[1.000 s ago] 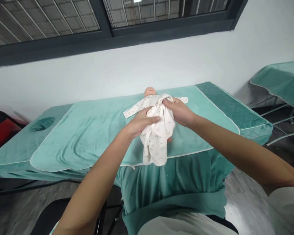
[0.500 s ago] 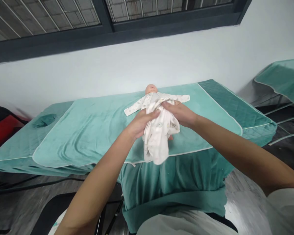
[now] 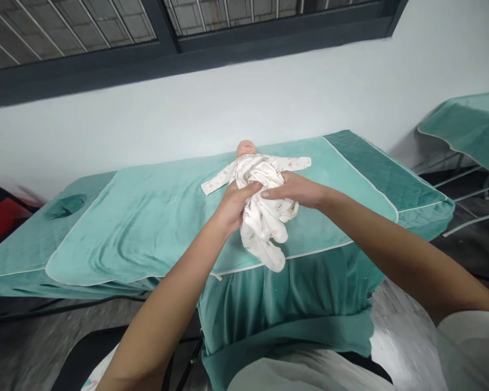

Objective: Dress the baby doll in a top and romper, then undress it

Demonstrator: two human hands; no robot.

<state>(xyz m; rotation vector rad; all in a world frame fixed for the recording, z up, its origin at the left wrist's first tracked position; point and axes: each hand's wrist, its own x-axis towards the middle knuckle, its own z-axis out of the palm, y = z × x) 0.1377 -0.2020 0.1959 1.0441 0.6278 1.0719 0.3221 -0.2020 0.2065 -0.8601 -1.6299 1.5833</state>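
A baby doll [image 3: 245, 148] lies on its back on a teal towel [image 3: 146, 217], head towards the wall. It wears a white printed romper [image 3: 264, 217] with the sleeves spread out to both sides. My left hand [image 3: 236, 203] is closed on the bunched romper cloth over the doll's middle. From the right, my right hand [image 3: 291, 190] grips the same bunch. The romper's leg part hangs crumpled towards the near edge of the towel. The doll's legs are hidden by the cloth.
The towel covers a teal massage bed [image 3: 391, 179] with a face hole [image 3: 65, 206] at the left. A second teal bed [image 3: 468, 130] stands at the right. A white wall and a dark window frame [image 3: 179, 49] are behind. Something red [image 3: 0, 222] sits far left.
Both hands have pushed the bunched romper up towards the doll's chest. The hanging leg part has swung to the right and lies lower on the towel.
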